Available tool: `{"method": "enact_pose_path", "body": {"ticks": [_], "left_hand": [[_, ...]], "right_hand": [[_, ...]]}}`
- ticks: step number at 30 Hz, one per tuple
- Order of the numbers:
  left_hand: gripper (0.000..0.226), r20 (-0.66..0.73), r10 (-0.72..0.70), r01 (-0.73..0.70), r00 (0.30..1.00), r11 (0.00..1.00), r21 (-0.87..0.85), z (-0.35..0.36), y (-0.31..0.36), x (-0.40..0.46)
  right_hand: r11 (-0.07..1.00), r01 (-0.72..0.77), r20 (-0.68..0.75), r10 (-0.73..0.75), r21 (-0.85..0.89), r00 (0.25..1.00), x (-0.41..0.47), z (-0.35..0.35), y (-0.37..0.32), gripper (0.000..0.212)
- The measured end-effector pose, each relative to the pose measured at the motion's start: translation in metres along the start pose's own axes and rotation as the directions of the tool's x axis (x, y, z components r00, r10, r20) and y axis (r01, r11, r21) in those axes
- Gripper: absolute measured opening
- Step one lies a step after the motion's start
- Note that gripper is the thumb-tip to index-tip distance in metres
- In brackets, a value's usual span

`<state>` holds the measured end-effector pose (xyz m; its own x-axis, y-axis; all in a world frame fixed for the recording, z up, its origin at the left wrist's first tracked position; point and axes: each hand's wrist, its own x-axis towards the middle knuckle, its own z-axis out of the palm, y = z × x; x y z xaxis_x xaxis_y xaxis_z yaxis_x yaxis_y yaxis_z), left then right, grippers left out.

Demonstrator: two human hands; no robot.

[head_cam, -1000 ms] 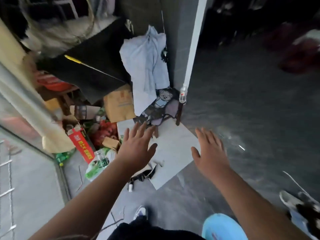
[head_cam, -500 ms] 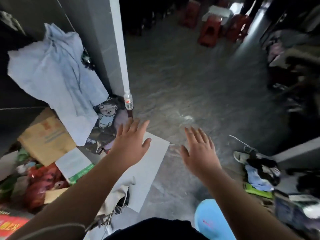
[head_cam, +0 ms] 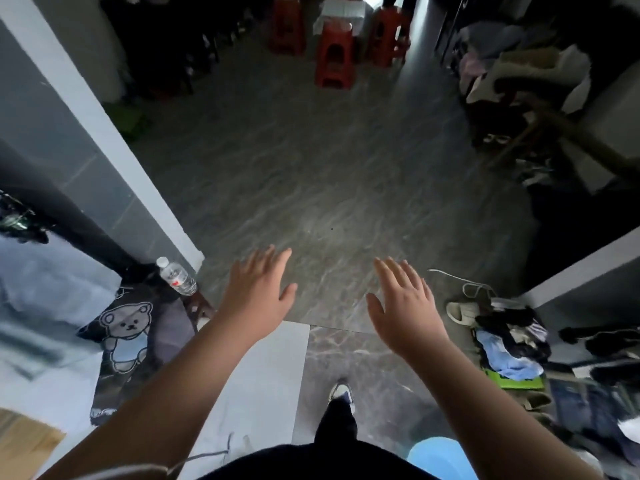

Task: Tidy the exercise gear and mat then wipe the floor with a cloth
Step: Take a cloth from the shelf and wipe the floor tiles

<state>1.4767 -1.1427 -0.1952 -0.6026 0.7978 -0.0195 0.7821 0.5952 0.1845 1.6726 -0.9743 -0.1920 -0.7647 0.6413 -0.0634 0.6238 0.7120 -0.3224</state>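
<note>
View swung right since the earlier frame: red stools (head_cam: 334,60) now appear at the top, and the bear-print cloth (head_cam: 126,327) has shifted to the lower left. Left hand (head_cam: 258,289) and right hand (head_cam: 403,303) extend palm-down over the grey floor (head_cam: 311,168), fingers straight, slightly spread, holding nothing. A water bottle (head_cam: 176,276) stands beside the cloth; a clothing pile (head_cam: 509,344) lies right.

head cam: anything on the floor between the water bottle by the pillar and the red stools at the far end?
Nothing visible. In the head view, the grey floor between the water bottle and the red stools is bare, apart from faint specks.
</note>
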Motion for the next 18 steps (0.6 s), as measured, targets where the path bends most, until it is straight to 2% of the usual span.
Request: {"method": "enact_pose_path", "body": {"ticks": [8,14,18], "left_hand": [[0.06,-0.009,-0.111,0.111,0.994,0.993,-0.039,-0.019,-0.04,0.154],[0.064,0.027,-0.184,0.183,0.983,0.983,0.014,-0.028,-0.12,0.259],[0.071,0.023,-0.216,0.216,0.976,0.976,-0.013,-0.034,-0.189,0.347]], "right_hand": [[0.993,0.12,0.042,-0.119,-0.017,0.992,0.194,-0.022,-0.019,0.064],[0.968,0.243,0.085,-0.237,-0.065,0.968,0.335,-0.013,-0.073,0.065],[0.952,0.299,0.126,-0.289,-0.066,0.949,0.444,0.004,-0.129,0.066]]}}
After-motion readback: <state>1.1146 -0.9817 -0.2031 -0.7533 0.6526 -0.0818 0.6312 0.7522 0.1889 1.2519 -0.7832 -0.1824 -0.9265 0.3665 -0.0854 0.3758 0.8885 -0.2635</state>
